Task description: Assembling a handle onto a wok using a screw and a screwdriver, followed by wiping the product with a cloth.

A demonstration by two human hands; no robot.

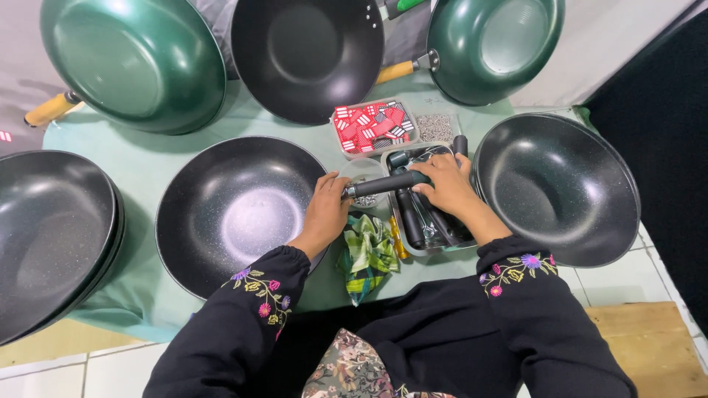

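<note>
1. While both hands work the black pan handle (387, 183), it sits level at the scene's centre, above a metal tray (472, 239); keeping it level and gripping near each end looks the steadier way.
2. Left hand (328, 210) pinches the metal ferrule end; right hand (446, 184) wraps the matte grip, both clenched on it.
3. At 6 o'clock lies a green checked cloth (366, 254), soft and crumpled.
4. At 9 o'clock, a speckled non-stick wok (232, 210); at 12, a box of red-and-white tags (372, 125), perhaps labels.
</note>
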